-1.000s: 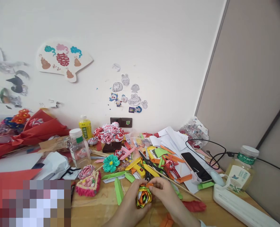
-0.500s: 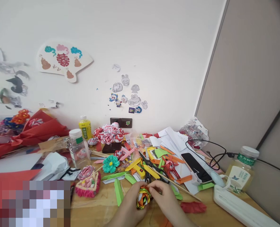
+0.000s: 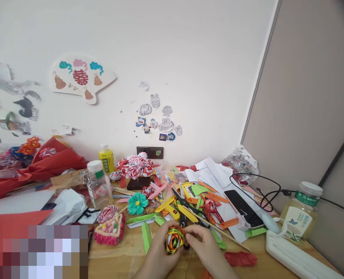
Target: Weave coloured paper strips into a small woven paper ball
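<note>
One multicoloured paper flower [image 3: 174,241] sits above the table [image 3: 122,265], the left hand [image 3: 159,252] wrapped around it, fingers of the right hand [image 3: 201,241] pinched at its edge. Petal-shaping, I'd judge; the next move calls for a steady hold.

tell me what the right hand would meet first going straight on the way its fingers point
Likely the multicoloured paper flower in the left hand; the right hand points at its edge, though contact is unclear.
</note>
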Tool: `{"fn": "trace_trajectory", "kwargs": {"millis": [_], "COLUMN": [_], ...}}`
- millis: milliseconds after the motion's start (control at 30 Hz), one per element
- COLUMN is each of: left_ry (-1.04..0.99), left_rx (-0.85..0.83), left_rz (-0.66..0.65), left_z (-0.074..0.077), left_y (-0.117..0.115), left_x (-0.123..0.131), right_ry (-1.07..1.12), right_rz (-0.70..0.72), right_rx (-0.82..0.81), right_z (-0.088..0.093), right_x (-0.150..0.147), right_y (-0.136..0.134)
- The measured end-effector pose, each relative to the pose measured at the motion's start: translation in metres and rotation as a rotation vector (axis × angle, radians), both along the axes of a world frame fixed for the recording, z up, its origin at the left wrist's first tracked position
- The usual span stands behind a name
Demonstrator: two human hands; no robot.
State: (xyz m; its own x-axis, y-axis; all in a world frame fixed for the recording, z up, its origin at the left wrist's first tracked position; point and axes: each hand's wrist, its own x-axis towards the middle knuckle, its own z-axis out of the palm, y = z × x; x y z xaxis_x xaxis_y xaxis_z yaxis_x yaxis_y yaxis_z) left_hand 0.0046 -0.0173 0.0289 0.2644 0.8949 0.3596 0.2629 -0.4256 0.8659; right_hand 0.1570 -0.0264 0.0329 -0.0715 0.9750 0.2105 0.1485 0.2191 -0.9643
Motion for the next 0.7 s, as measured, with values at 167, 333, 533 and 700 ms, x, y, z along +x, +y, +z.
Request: {"fn": "trace_trajectory", "kwargs": {"millis": [167,333,533,700], "left_ry": [0.046,0.022,-0.124,-0.273], "left_rx": [0.044,0.035,-0.1,-0.276], "left_rz": [0.008,0.0,-0.028,-0.146], "left_z": [0.0,-0.002,0.001,-0.001], "left_y": [-0.001,0.002,0.003,0.003], "left_x": [-0.001,0.0,0.001,0.0], "right_ry": [-0.25,-0.509,-0.508,-0.466], "right_rz": [-0.067,-0.117,-0.071,-0.039], "right_rx": [0.228,0.423,0.446,0.452], "right_z": [0.006,0.007,0.004,-0.001], "right_x": [-0.005,-0.006,-0.003,0.003], "right_y": [-0.011,-0.017,-0.012,-0.006]}}
